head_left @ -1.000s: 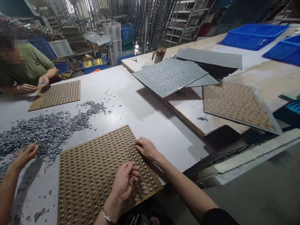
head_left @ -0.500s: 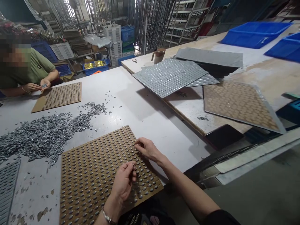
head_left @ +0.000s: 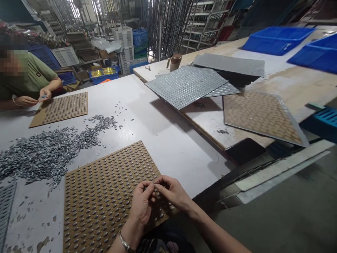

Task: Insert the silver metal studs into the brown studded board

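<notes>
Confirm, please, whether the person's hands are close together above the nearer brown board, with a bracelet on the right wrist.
Not quite: the head view shows the bracelet at the wrist of the left hand, not the right hand; the rest is correct.

Seriously crammed workshop, bright light poking through at the back.
There's a white table (head_left: pixel 181 154) with dark blotchy patches toward the near left, and a wooden table (head_left: pixel 296 84) right beside it, pale smears across the top. Behind those it's a jumble: a shelf rack (head_left: pixel 206 26), a thicket of upright metal rods (head_left: pixel 168 28), stacked white crates (head_left: pixel 123 35) next to a blue crate (head_left: pixel 140 37). The floor (head_left: pixel 289 211) is plain dull gray, kinda dim.
</notes>
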`<action>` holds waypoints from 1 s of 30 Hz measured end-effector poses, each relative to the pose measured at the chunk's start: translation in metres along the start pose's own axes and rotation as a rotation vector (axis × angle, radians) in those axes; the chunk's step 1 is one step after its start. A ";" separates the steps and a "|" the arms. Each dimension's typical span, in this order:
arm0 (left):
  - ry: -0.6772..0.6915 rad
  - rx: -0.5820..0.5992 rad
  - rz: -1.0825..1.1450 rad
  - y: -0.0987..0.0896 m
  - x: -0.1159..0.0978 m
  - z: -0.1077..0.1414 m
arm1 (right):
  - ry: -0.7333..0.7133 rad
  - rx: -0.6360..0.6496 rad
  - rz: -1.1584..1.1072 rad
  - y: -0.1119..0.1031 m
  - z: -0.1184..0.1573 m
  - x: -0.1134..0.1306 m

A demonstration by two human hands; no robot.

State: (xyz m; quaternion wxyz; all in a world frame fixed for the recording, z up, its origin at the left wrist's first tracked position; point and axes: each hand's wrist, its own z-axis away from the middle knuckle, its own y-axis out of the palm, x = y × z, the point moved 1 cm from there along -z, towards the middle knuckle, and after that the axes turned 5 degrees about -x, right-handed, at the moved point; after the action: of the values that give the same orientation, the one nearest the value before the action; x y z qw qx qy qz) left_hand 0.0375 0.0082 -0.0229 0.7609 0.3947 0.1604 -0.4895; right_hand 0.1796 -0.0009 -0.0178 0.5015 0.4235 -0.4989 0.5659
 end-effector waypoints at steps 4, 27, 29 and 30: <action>0.128 -0.043 -0.075 0.000 0.001 -0.004 | 0.162 0.008 -0.186 0.006 0.000 0.004; -0.026 -0.055 0.030 -0.019 -0.005 -0.006 | 0.043 -0.202 0.436 -0.017 -0.077 -0.032; -0.025 -0.054 0.032 -0.020 -0.006 -0.007 | 0.045 -0.212 0.458 -0.017 -0.077 -0.032; -0.026 -0.055 0.032 -0.020 -0.006 -0.007 | 0.047 -0.212 0.469 -0.017 -0.078 -0.031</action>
State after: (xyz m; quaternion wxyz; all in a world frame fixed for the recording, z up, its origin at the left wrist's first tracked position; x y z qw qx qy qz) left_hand 0.0183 0.0130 -0.0322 0.7812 0.3699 0.1576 -0.4775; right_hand 0.2021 0.0713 -0.0574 0.4096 0.2282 -0.6282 0.6209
